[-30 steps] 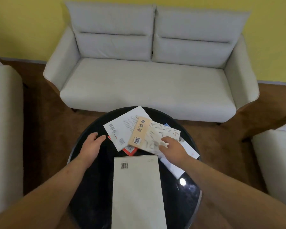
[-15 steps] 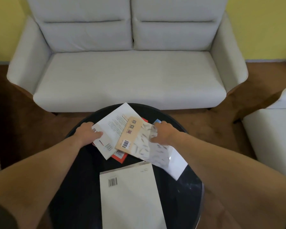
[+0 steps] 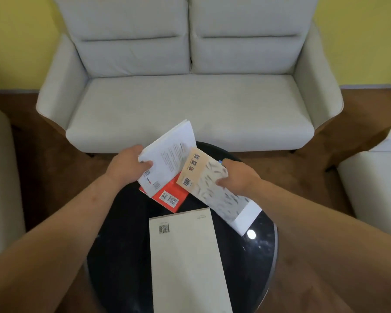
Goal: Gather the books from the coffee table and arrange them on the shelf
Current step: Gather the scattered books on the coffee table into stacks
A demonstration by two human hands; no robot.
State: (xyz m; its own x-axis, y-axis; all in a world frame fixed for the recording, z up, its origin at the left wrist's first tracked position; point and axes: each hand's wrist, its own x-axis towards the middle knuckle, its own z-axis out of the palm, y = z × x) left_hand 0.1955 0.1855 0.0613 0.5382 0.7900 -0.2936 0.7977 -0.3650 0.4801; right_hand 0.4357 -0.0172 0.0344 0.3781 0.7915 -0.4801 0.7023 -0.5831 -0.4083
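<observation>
Several books lie on a round black coffee table [image 3: 261,263]. My left hand [image 3: 128,167] grips the left edge of a white book [image 3: 171,154] and tilts it up off the pile. My right hand [image 3: 238,178] holds a tan, patterned book [image 3: 207,177] by its right edge. A red book [image 3: 169,196] lies flat beneath both. A white book [image 3: 246,219] pokes out under the patterned one. A large cream book [image 3: 187,260] lies flat at the near side, untouched. A blue corner [image 3: 220,161] shows behind my right hand.
A light grey two-seat sofa [image 3: 190,105] stands right behind the table. Cream armchairs flank it, one at the left [image 3: 0,177] and one at the right [image 3: 375,181]. The floor [image 3: 43,168] is brown and the wall [image 3: 359,35] yellow.
Both hands went from resting on the books to gripping them. The white book has been raised and tilted by my left hand; the patterned book has shifted right with my right hand.
</observation>
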